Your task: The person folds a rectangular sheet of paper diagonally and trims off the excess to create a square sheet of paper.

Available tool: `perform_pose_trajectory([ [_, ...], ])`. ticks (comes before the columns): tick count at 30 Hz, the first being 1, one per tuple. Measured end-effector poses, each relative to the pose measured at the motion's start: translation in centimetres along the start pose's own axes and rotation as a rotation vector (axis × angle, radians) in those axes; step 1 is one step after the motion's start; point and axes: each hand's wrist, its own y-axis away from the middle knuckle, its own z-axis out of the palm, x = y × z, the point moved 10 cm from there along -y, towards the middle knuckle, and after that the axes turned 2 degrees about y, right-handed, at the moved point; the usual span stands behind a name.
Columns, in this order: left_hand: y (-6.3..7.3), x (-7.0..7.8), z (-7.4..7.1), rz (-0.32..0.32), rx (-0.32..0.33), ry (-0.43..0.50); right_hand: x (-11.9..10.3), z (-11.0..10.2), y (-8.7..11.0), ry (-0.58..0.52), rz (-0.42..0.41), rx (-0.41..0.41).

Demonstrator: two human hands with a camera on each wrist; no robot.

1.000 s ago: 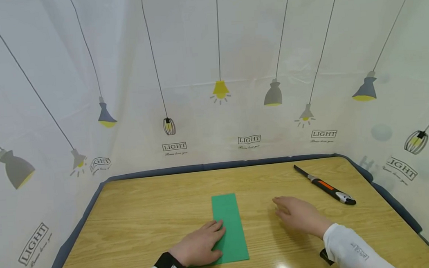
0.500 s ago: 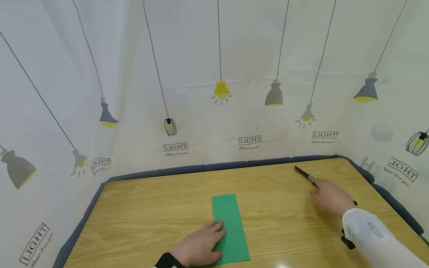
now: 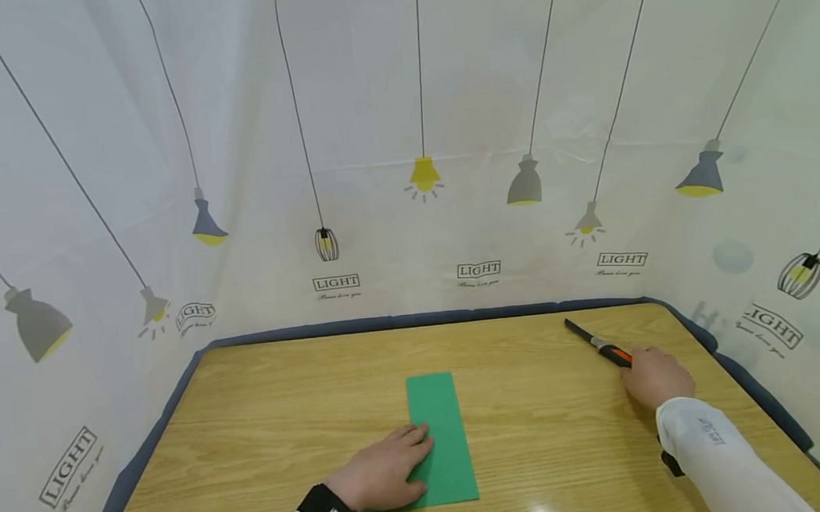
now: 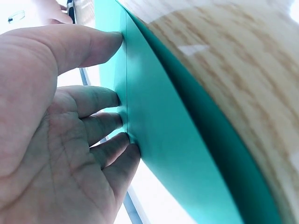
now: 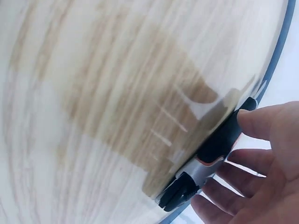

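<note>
A folded green sheet of paper (image 3: 444, 450) lies on the table in the head view. My left hand (image 3: 384, 467) rests on its left side, fingers extended and fingertips pressing the surface. In the left wrist view the paper (image 4: 161, 126) has a thin straight line under the fingertips, and its layers gape apart along one edge. Far to the right, my right hand (image 3: 657, 378) grips the rear of a utility knife (image 3: 613, 353) with a black and orange handle. The right wrist view has thumb and fingers on opposite sides of the knife's handle (image 5: 219, 140).
The wooden table (image 3: 285, 404) has a dark blue padded edge (image 3: 414, 319). Behind it hangs a white curtain (image 3: 372, 94) printed with lamps. A black band (image 3: 330, 511) is strapped round the left wrist.
My right hand has moved right from beside the paper to the utility knife, then slid back along its handle and taken hold of it. The left hand has stayed on the paper.
</note>
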Motion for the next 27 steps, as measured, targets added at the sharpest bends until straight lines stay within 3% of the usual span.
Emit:
perform_pose_trajectory([
  [13,-0.1,-0.1,0.0,-0.015,-0.013,-0.002,0.3,0.9,-0.2,-0.014,0.048,-0.015],
  [27,-0.4,-0.5,0.1,-0.037,-0.010,0.009,-1.1,0.9,0.3,-0.022,0.007,0.036],
])
